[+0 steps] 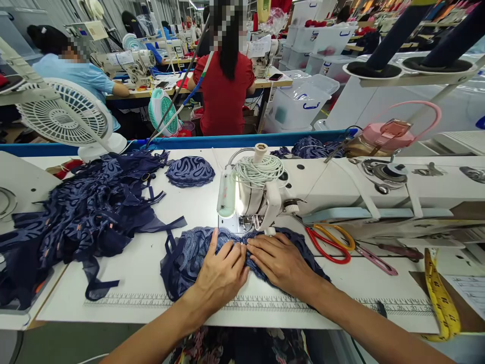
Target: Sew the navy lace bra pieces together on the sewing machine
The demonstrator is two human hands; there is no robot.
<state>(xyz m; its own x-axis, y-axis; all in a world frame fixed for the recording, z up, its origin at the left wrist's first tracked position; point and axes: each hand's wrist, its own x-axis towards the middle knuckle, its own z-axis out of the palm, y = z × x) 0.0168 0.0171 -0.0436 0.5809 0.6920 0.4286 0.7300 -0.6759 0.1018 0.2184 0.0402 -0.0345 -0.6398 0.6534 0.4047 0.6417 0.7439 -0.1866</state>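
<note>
A navy lace bra piece (189, 253) lies across the machine bed, its upper edge at the presser foot (248, 222) of the white sewing machine (326, 177). On the lace, left of centre, my left hand (223, 268) rests palm down with spread fingers, one stretched toward the needle area. My right hand (282, 260) lies flat on the same piece, just below and right of the foot. The fingertips of both hands nearly meet on the fabric. My thumbs are mostly hidden. A dark strap loops out at the piece's left end.
A heap of navy lace pieces (91, 212) covers the left side, with a single lace cup (190, 171) behind. Scissors with red and orange handles (333, 245) and a yellow tape measure (441, 298) lie right. A white fan (62, 119) stands back left. Two people sit beyond.
</note>
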